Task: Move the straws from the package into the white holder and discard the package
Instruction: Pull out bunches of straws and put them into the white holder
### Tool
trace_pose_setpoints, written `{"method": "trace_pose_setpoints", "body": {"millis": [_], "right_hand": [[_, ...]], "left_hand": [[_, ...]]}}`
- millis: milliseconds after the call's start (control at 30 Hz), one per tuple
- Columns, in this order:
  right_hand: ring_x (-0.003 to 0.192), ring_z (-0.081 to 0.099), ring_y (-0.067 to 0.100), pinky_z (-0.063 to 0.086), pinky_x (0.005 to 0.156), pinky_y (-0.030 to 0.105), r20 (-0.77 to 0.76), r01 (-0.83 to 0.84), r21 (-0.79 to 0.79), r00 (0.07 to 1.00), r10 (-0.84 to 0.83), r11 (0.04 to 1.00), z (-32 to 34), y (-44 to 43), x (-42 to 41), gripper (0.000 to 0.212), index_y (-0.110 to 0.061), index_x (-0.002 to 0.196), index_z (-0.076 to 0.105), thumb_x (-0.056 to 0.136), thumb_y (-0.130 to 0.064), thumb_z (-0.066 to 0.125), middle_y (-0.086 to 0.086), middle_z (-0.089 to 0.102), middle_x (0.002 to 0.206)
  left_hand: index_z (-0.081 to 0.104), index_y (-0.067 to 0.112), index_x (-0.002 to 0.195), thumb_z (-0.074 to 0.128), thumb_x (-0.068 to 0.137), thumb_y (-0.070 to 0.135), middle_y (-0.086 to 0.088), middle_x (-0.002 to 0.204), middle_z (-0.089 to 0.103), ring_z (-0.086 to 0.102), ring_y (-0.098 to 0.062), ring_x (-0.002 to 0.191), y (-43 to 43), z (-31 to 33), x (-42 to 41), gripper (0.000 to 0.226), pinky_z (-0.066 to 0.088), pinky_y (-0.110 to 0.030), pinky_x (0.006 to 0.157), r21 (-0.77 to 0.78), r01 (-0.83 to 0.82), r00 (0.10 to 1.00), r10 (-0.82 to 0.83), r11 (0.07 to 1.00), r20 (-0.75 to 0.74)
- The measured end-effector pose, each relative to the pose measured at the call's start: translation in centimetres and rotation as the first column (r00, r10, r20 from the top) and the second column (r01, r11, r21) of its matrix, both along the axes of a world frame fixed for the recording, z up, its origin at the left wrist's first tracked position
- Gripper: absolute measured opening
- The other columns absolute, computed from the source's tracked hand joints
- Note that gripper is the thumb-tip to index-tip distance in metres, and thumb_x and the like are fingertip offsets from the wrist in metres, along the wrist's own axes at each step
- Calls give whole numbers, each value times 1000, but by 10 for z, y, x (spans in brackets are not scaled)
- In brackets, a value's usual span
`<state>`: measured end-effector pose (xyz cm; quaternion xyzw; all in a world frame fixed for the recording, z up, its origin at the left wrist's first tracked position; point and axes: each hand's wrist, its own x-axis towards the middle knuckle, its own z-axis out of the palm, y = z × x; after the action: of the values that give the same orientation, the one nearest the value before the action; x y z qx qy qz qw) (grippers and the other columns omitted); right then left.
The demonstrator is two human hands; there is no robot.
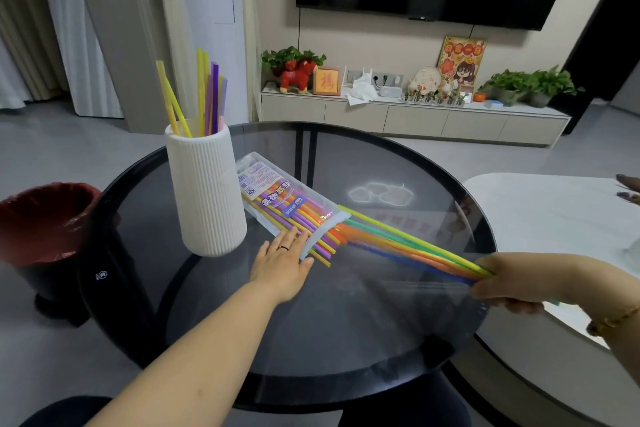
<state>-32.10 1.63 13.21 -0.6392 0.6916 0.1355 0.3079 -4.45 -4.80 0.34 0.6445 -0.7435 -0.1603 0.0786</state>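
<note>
A clear plastic straw package (273, 194) with coloured print lies flat on the round dark glass table (398, 340). My left hand (282, 258) presses flat on its open near end, fingers spread. My right hand (512, 282) grips a bundle of coloured straws (408, 246) at their near ends; the bundle stretches from the package mouth to the right, partly drawn out. Several straws still lie inside the package. The white ribbed holder (207, 191) stands upright to the left of the package, with several yellow, purple and pink straws (204, 97) standing in it.
A dark bin with a red liner (41, 218) stands on the floor left of the table. A white low table (554, 211) adjoins on the right. A TV cabinet with plants and ornaments (412, 114) runs along the far wall.
</note>
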Motion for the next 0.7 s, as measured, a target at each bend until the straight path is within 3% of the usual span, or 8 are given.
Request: {"method": "trace_pose_setpoints", "body": {"millis": [133,267,367,467,533,600,633,700], "right_hand": [[41,33,11,30,37,16,4,15,34,1000,-15,999,18,13,-14,16,-11,73,43,88,-14,46,2,41,58],[38,31,10,28,37,16,31,25,27,999,-25,999,30,21,-16,17,-10,73,42,88,-14,47,2,39,57],[37,30,10,27,37,16,44,4,-1,999,-4,1000,38,21,-9,17,-9,71,42,87,-12,47,2,37,55],[39,30,11,28,36,15,36,-40,-23,999,40,999,44,18,6,18,-10,70,44,87,-14,49,2,38,54],[37,31,9,28,35,14,24,-85,-25,996,85,996,47,16,20,19,-12,69,45,87,-15,49,0,39,52],[36,33,8,30,36,14,6,-140,-22,990,140,990,50,13,38,20,-14,69,46,89,-17,49,-1,40,54],[38,33,8,31,37,14,-5,-172,-24,985,172,985,52,12,47,20,-15,69,46,89,-18,48,-1,40,56],[42,34,8,32,40,15,-21,-234,-22,972,234,972,55,10,67,20,-18,69,46,89,-19,48,-2,41,57]], "left_hand": [[6,21,143,26,96,34,-1,156,4,2,-19,143,1,7,0,53,3,-39,116,38,-39,995,42,999,-89],[20,17,140,35,95,23,-4,152,20,21,-24,138,11,18,0,49,20,-38,111,17,-141,934,138,990,-331],[36,17,133,36,93,13,-8,144,35,35,-25,129,24,29,0,40,33,-35,101,-103,-240,832,150,965,-535],[48,12,123,40,92,12,-10,134,46,43,-25,122,45,49,-3,33,36,-32,95,-347,-286,768,-3,893,-640],[52,8,120,50,85,23,-12,129,53,47,-26,121,61,64,-6,39,35,-35,100,-537,-186,832,-159,823,-532],[50,9,124,62,72,37,-12,129,54,46,-24,121,70,72,-9,60,26,-39,106,-673,20,918,-280,740,-281],[45,10,128,68,67,41,-11,132,51,43,-25,125,72,74,-12,72,19,-41,108,-687,116,938,-307,717,-161],[28,18,138,68,68,45,-4,144,37,28,-20,136,75,77,-15,85,1,-33,113,-619,213,956,-291,756,-26]]}}
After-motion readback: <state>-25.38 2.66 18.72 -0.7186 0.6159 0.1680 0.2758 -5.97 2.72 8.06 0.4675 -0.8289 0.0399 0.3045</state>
